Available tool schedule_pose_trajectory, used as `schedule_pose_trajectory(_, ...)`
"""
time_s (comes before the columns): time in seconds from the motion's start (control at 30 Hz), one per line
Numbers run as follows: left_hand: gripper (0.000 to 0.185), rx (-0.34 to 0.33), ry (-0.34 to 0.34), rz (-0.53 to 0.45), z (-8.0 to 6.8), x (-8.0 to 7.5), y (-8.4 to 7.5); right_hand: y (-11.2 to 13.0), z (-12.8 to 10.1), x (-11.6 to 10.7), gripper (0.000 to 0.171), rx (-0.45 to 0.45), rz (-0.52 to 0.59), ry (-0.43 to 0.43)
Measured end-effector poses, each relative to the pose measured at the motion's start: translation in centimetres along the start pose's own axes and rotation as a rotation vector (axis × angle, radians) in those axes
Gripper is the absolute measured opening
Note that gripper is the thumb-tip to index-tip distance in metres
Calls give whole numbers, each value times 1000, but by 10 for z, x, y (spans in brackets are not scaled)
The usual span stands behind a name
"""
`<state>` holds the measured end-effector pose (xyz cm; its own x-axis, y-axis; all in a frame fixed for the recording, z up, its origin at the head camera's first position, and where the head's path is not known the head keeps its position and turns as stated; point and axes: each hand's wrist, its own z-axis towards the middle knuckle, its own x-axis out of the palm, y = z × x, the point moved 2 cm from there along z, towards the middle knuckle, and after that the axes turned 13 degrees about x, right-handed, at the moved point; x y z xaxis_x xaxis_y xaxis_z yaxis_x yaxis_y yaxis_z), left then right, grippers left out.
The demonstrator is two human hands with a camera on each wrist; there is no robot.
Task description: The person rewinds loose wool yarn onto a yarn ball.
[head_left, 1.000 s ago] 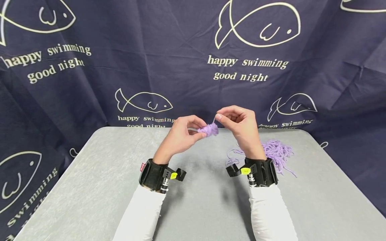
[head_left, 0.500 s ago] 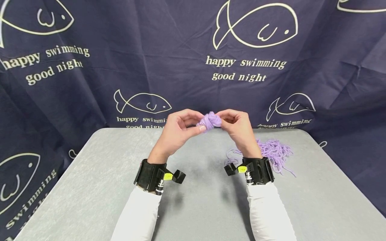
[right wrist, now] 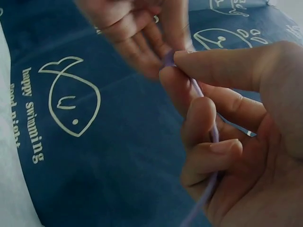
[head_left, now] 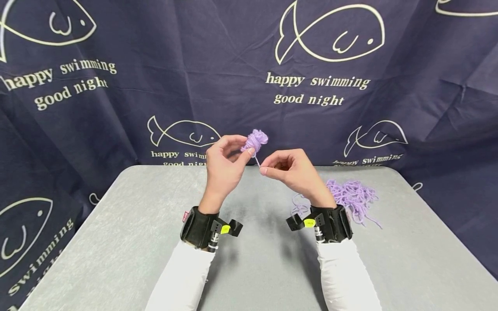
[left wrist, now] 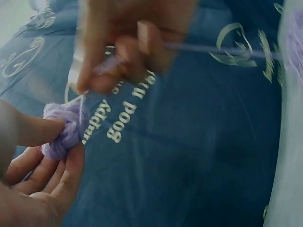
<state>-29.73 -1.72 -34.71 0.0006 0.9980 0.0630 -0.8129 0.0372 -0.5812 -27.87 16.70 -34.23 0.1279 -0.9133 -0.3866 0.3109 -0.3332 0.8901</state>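
A small wound ball of lilac yarn [head_left: 255, 140] is pinched between the thumb and fingers of my left hand [head_left: 225, 166], raised above the table's far edge. Just right of and below it, my right hand [head_left: 294, 172] pinches the strand of yarn [head_left: 257, 160] that comes off the ball. In the left wrist view the ball [left wrist: 66, 125] shows crossed wraps, with the thumb on one side and fingertips on the other. The right wrist view shows the strand [right wrist: 215, 132] running from thumb and forefinger down across the curled fingers.
A loose heap of lilac yarn [head_left: 355, 198] lies on the grey table [head_left: 264, 259], right of my right wrist and partly behind it. A dark blue cloth [head_left: 241, 86] with fish drawings hangs behind the table. Each wrist carries a black camera strap [head_left: 200, 227].
The ball has moved left and up, and turned in my left hand. My right hand went in beside the ball, then came down and away, drawing a short strand taut.
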Motion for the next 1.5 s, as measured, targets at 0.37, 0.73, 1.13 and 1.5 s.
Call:
schedule_pose_trajectory(0.37,20,-12,299,216,-4,3,2,8,-6,-12,7,-90,123,-186)
schedule_pose_trajectory(0.73,19,-114,607,-185,-2,-1,-2,1,-4,-24,15,-120,313,-314)
schedule_pose_trajectory(1.13,26,-129,264,-469,3,-2,-10,-9,3,-13,8,23,152,-149)
schedule_pose_trajectory(1.5,24,-59,-2,-98,3,-2,-5,4,-3,-3,6,2,8,12)
